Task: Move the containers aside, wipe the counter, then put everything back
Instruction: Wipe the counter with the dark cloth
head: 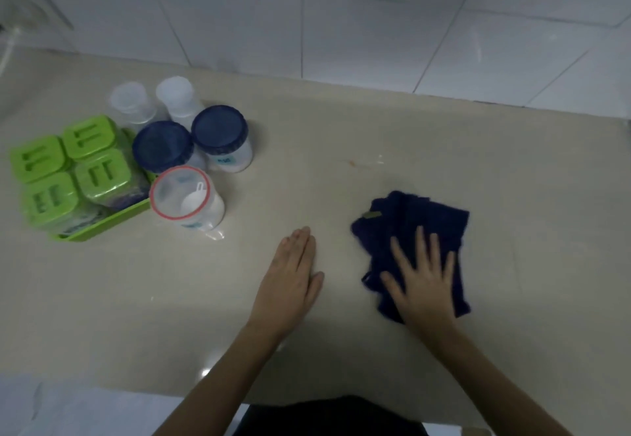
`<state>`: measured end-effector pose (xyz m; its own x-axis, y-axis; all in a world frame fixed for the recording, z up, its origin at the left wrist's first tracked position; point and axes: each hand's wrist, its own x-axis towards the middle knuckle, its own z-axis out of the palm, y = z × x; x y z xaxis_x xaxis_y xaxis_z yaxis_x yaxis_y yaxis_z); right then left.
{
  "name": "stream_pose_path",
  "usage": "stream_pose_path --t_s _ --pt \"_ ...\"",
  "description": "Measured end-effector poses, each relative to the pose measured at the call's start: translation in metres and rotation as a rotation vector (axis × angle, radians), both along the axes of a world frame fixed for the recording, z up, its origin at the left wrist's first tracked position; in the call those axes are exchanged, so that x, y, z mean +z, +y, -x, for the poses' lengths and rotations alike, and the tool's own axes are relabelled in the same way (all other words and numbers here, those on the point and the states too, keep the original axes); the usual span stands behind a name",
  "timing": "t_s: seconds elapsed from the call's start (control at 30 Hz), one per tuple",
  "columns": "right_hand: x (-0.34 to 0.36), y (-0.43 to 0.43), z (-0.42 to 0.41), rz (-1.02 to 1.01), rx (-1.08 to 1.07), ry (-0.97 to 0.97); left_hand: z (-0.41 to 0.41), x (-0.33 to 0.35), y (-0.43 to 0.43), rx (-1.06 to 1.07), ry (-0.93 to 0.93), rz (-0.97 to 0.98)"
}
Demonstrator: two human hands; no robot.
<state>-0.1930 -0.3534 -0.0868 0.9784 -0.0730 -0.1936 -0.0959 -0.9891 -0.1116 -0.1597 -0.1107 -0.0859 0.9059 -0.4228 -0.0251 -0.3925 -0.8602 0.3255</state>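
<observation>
A dark blue cloth [415, 222] lies crumpled on the beige counter [341, 135]. My right hand [421, 278] presses flat on the cloth with fingers spread. My left hand [290, 282] rests flat on the bare counter, to the left of the cloth, holding nothing. The containers stand grouped at the left: a green tray [112, 219] with several green-lidded jars [100, 174], two blue-lidded jars [220, 131] [162, 145], a clear jar with a red rim and a white scoop inside [182, 196], and two translucent white-capped jars [131, 101] [177, 94] behind.
A white tiled wall [341, 19] rises behind the counter. A small reddish mark [353, 162] shows on the counter near its middle. A clear object [24, 15] sits at the far left corner. The counter's front edge [170, 391] runs near my body.
</observation>
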Motion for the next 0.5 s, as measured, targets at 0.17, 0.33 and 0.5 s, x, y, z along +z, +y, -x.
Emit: stream_pose_path --t_s 0.17,0.33,0.5 --pt "-0.006 0.043 -0.019 -0.020 0.525 -0.033 -0.004 0.014 -0.008 -0.040 -0.048 0.084" --pt "-0.002 -0.038 -0.042 -0.112 0.403 -0.037 -0.014 0.014 -0.016 -0.104 -0.027 0.024" --pt "0.002 -0.141 -0.024 -0.102 0.034 -0.014 0.003 0.007 -0.041 -0.069 -0.011 -0.038"
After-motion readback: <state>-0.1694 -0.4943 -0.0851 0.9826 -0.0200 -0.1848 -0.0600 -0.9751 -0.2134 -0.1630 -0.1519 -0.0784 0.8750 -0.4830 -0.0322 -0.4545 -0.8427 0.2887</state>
